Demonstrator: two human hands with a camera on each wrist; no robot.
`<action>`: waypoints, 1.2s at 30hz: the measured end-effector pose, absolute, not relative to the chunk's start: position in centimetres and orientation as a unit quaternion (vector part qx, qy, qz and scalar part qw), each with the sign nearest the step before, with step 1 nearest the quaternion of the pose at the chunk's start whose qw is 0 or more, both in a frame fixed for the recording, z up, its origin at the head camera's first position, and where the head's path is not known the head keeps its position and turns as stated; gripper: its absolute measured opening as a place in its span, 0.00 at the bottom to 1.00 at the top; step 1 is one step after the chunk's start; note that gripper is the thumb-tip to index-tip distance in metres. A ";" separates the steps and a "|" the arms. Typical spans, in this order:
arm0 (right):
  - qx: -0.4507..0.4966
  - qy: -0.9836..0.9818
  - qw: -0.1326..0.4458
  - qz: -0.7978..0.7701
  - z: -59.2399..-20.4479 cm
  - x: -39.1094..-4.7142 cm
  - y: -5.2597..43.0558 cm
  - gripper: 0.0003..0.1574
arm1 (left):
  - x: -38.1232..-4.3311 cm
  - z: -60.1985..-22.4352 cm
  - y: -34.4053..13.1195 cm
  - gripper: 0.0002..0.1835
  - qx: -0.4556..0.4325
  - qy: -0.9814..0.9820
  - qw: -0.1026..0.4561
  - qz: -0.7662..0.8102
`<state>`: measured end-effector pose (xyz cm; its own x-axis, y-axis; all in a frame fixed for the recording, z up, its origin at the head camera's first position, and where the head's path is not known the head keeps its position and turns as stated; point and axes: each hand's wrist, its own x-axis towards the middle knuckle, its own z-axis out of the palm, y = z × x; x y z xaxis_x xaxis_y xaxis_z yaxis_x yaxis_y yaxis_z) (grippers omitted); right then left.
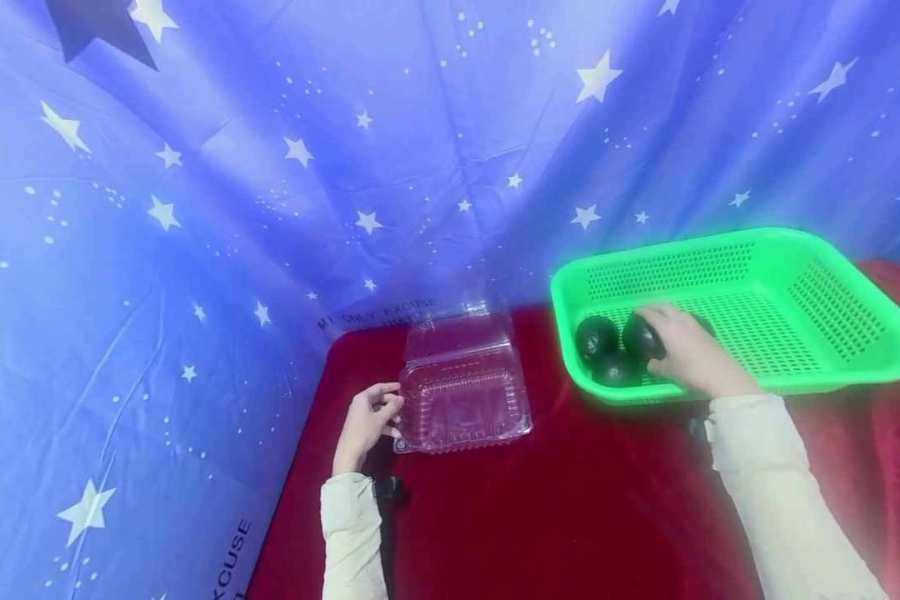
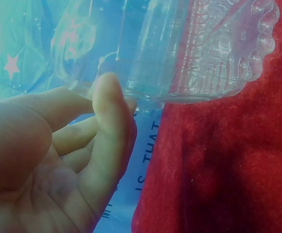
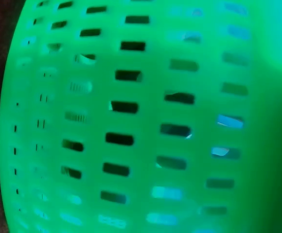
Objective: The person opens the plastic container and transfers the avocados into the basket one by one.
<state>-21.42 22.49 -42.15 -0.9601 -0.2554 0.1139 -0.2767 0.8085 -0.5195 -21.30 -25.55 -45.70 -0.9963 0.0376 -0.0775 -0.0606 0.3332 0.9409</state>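
A clear plastic clamshell box [image 1: 465, 408] lies on the red cloth with its lid [image 1: 459, 333] raised toward the curtain. At its left side, my left hand [image 1: 366, 423] pinches the rim; the left wrist view shows the fingertips [image 2: 108, 90] at that edge. My right hand [image 1: 690, 350] reaches into a green plastic basket [image 1: 795, 387] and grips a dark avocado [image 1: 641, 335]. Beside it sit two more dark avocados, one at the left [image 1: 597, 336] and one in front [image 1: 617, 371]. Another dark piece shows partly behind the hand. The right wrist view holds only the basket's slotted wall [image 3: 146, 121].
Red cloth [image 1: 555, 508] covers the table. A blue curtain with white stars [image 1: 420, 167] hangs behind and along the left, close to the box's lid. The basket's raised rim stands between the right forearm and the avocados.
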 end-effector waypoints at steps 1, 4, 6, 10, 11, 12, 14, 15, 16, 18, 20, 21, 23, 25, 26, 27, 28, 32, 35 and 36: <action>0.138 -0.951 0.015 0.275 -42.2 -21.4 22.5 0.55 | -21.3 -45.7 -25.6 0.19 -0.007 0.815 0.042 0.577; 0.136 -0.952 0.004 0.273 -42.1 -21.5 22.6 0.55 | -21.3 -45.7 -25.6 0.19 -0.008 0.815 0.044 0.578; 0.132 -0.953 -0.002 0.271 -42.1 -21.5 22.7 0.55 | -21.2 -45.7 -25.6 0.20 -0.011 0.816 0.046 0.577; 0.131 -0.958 -0.009 0.255 -42.0 -21.4 22.8 0.53 | -21.2 -45.5 -25.6 0.20 -0.015 0.816 0.053 0.576; 0.132 -0.959 -0.010 0.249 -41.9 -21.3 22.9 0.51 | -21.0 -45.1 -25.4 0.21 -0.014 0.816 0.055 0.575; 0.132 -0.960 -0.011 0.247 -41.9 -21.2 22.9 0.50 | -20.8 -44.6 -25.2 0.21 -0.011 0.816 0.058 0.574; 0.134 -0.960 -0.015 0.247 -41.8 -21.1 23.0 0.46 | -20.5 -43.7 -24.8 0.21 -0.006 0.817 0.063 0.574; 0.135 -0.959 -0.015 0.248 -41.8 -21.0 23.0 0.45 | -20.2 -43.2 -24.6 0.21 -0.005 0.817 0.066 0.572; 0.136 -0.959 -0.015 0.250 -41.8 -21.0 23.1 0.43 | -20.1 -42.8 -24.4 0.21 -0.004 0.818 0.068 0.571; 0.137 -0.957 -0.014 0.255 -41.8 -20.9 23.1 0.40 | -20.0 -42.5 -24.3 0.21 -0.001 0.817 0.071 0.572; 0.139 -0.957 -0.009 0.256 -41.9 -20.9 23.2 0.37 | -20.2 -42.7 -24.3 0.21 -0.002 0.817 0.073 0.572; 0.140 -0.956 -0.005 0.256 -42.0 -20.9 23.3 0.36 | -20.4 -42.9 -24.4 0.21 -0.003 0.816 0.075 0.572; 0.138 -0.956 0.002 0.260 -42.0 -20.9 23.2 0.34 | -20.9 -43.7 -24.7 0.22 -0.004 0.814 0.075 0.576; 0.137 -0.954 0.013 0.266 -42.0 -20.8 23.2 0.32 | -21.4 -44.5 -25.0 0.22 -0.002 0.814 0.070 0.576; 0.136 -0.954 0.019 0.268 -41.9 -20.8 23.2 0.31 | -21.6 -44.8 -25.1 0.22 -0.003 0.814 0.067 0.577; 0.136 -0.953 0.026 0.270 -41.9 -20.7 23.2 0.31 | -21.8 -45.2 -25.2 0.22 -0.002 0.815 0.063 0.576; 0.135 -0.952 0.032 0.272 -41.8 -20.7 23.3 0.30 | -21.9 -45.4 -25.3 0.22 -0.001 0.815 0.060 0.576; 0.139 -0.951 0.059 0.270 -41.2 -20.3 23.4 0.30 | -22.0 -45.8 -25.4 0.20 -0.003 0.820 0.044 0.571; 0.143 -0.949 0.082 0.268 -40.6 -20.0 23.4 0.31 | -21.9 -45.5 -25.5 0.19 -0.005 0.827 0.023 0.561; 0.145 -0.948 0.089 0.270 -40.4 -19.8 23.4 0.31 | -21.8 -45.4 -25.6 0.19 -0.007 0.830 0.015 0.557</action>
